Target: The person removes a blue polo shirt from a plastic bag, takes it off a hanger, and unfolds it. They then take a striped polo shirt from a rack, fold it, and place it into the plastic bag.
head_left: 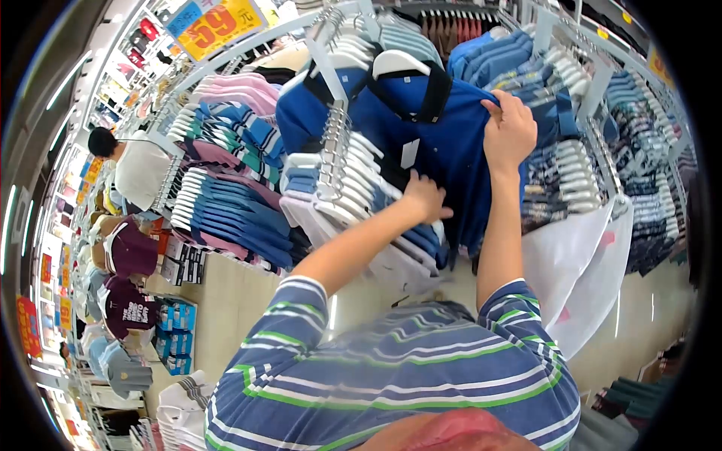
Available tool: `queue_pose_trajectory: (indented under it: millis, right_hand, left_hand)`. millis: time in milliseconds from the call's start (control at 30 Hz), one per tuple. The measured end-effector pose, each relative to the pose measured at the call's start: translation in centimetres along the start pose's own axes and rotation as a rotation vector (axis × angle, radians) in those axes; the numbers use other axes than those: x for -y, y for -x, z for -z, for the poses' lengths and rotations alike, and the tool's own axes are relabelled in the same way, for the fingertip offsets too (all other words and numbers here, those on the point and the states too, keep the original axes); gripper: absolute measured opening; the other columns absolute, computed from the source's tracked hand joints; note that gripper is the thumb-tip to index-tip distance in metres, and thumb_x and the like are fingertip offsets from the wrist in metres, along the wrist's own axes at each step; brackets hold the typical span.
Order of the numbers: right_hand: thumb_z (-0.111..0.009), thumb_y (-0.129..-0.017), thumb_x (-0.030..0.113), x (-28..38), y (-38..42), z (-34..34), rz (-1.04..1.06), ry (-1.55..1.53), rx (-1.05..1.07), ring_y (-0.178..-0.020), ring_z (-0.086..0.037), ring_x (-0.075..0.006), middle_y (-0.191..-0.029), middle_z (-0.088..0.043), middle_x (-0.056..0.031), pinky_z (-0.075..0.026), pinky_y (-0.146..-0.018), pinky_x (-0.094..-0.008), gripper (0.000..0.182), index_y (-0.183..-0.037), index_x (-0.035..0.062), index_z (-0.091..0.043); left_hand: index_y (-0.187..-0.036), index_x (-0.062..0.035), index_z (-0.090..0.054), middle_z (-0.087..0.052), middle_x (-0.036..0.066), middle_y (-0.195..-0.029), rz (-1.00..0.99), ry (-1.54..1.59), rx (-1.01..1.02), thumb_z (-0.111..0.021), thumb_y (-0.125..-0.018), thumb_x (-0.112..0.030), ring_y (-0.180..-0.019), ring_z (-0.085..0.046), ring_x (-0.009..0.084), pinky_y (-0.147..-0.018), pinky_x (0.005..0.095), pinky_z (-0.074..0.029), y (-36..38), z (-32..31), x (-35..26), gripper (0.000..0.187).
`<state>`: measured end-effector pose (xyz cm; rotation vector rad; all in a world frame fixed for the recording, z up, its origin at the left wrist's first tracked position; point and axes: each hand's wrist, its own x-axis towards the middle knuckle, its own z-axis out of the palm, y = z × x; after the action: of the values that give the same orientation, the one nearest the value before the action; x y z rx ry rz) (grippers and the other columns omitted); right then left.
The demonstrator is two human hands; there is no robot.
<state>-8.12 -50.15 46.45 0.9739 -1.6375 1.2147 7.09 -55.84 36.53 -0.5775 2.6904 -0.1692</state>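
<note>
A blue polo shirt (459, 154) with a black collar hangs on a white hanger (401, 63) and faces me. My right hand (510, 131) pinches its shoulder at the right, thumb and fingers closed on the cloth. Lower down, my left hand (426, 197) is at the shirt's front edge, fingers apart, beside a row of white hangers (353, 177) with folded-over garments. A white tag (410, 153) hangs on the shirt's chest. Another blue shirt (301, 113) hangs just behind, to the left.
Racks of striped and blue shirts (241, 218) stand at the left, patterned shirts (643, 150) at the right. White cloth (575, 263) hangs at the lower right. A person in white (141, 171) is at the far left. A yellow price sign (218, 28) is above.
</note>
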Motion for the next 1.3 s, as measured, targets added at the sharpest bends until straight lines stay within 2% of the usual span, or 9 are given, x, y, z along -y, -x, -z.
queue_pose_trajectory:
  millis: [200, 333, 467, 567, 733, 933, 1067, 1133, 1300]
  right_hand:
    - [-0.077, -0.077, 0.020, 0.7, -3.6, -4.1, 0.074, -0.077, -0.021, -0.075, -0.062, -0.0203, -0.084, -0.068, 0.0036, -0.043, -0.065, -0.0355, 0.016, -0.091, 0.0171, -0.069]
    - [-0.076, -0.079, 0.022, -0.8, -4.9, -4.1, 0.108, -0.132, -0.018, -0.075, -0.063, -0.0202, -0.082, -0.068, 0.0028, -0.044, -0.066, -0.0359, 0.015, -0.093, 0.0167, -0.070]
    - [-0.075, -0.080, 0.024, -2.8, -4.7, -5.4, 0.097, -0.162, -0.037, -0.073, -0.063, -0.0203, -0.081, -0.067, 0.0023, -0.043, -0.065, -0.0362, 0.014, -0.092, 0.0174, -0.071]
    - [-0.075, -0.080, 0.023, -1.7, -3.4, -7.4, 0.059, -0.230, -0.092, -0.073, -0.062, -0.0208, -0.079, -0.067, 0.0022, -0.043, -0.065, -0.0364, 0.013, -0.091, 0.0170, -0.071]
    - [-0.075, -0.080, 0.023, -0.7, -1.6, -12.3, -0.002, -0.363, -0.093, -0.074, -0.062, -0.0218, -0.079, -0.067, 0.0012, -0.043, -0.065, -0.0367, 0.014, -0.092, 0.0165, -0.071]
    - [-0.073, -0.084, 0.022, -1.3, 1.7, -16.3, 0.033, -0.501, 0.439, -0.099, -0.062, -0.0309, -0.105, -0.069, -0.0080, -0.047, -0.087, -0.0398, 0.028, -0.110, 0.0123, -0.069]
    - [-0.072, -0.085, 0.023, 0.5, 2.2, -11.8, -0.014, -0.354, 0.335, -0.113, -0.057, -0.0339, -0.121, -0.065, -0.0114, -0.044, -0.099, -0.0417, 0.039, -0.121, 0.0107, -0.066]
    - [-0.074, -0.083, 0.028, 0.7, 3.5, -10.6, -0.114, -0.436, 0.351, -0.124, -0.050, -0.0327, -0.134, -0.058, -0.0093, -0.039, -0.102, -0.0459, 0.050, -0.129, 0.0123, -0.061]
    - [-0.074, -0.083, 0.023, 4.0, 4.4, -4.8, -0.117, -0.647, 0.379, -0.117, -0.055, -0.0354, -0.126, -0.062, -0.0174, -0.041, -0.102, -0.0423, 0.044, -0.121, 0.0034, -0.063]
  left_hand:
    - [-0.125, -0.0045, -0.060, -0.056, 0.021, -0.128, -0.155, 0.177, -0.311, -0.058, -0.091, -0.053, -0.127, -0.046, 0.0390, -0.111, 0.0611, -0.025, 5.9, 0.9, -1.0, 0.059]
    - [-0.127, -0.0027, -0.058, -0.054, 0.021, -0.133, -0.323, 0.544, -0.511, -0.065, -0.091, -0.041, -0.126, -0.049, 0.0357, -0.109, 0.0505, -0.035, 12.0, 0.8, -0.4, 0.053]
    - [-0.135, -0.0030, -0.054, -0.058, 0.017, -0.133, -0.392, 1.159, -0.094, -0.065, -0.094, -0.026, -0.122, -0.056, 0.0290, -0.103, 0.0431, -0.044, 20.3, 2.8, 2.3, 0.049]
    - [-0.138, -0.0025, -0.052, -0.062, 0.014, -0.128, -0.377, 1.511, -0.103, -0.065, -0.094, -0.020, -0.115, -0.060, 0.0248, -0.099, 0.0389, -0.047, 24.2, 0.5, 4.6, 0.050]
    - [-0.135, -0.0006, -0.053, -0.064, 0.011, -0.124, 0.225, 1.407, -0.333, -0.063, -0.095, -0.016, -0.114, -0.061, 0.0192, -0.096, 0.0322, -0.048, 26.7, -2.6, 5.5, 0.044]
    - [-0.130, 0.0009, -0.055, -0.065, 0.011, -0.120, 0.352, 1.608, -0.443, -0.059, -0.098, -0.013, -0.109, -0.062, 0.0165, -0.094, 0.0302, -0.049, 26.0, -4.7, 3.4, 0.036]
    - [-0.126, 0.0016, -0.058, -0.066, 0.011, -0.116, 0.444, 1.615, -0.553, -0.060, -0.097, -0.012, -0.102, -0.064, 0.0163, -0.090, 0.0301, -0.050, 26.0, -5.9, 3.1, 0.032]
    - [-0.121, 0.0006, -0.062, -0.067, 0.009, -0.111, 0.624, 1.600, -0.819, -0.061, -0.097, -0.009, -0.093, -0.063, 0.0126, -0.086, 0.0269, -0.048, 26.0, -6.8, 3.6, 0.026]
    - [-0.125, 0.0001, -0.059, -0.064, 0.012, -0.121, 0.865, 1.200, -1.026, -0.077, -0.085, -0.021, -0.106, -0.060, 0.0167, -0.092, 0.0315, -0.046, 24.7, -7.8, 6.7, 0.049]
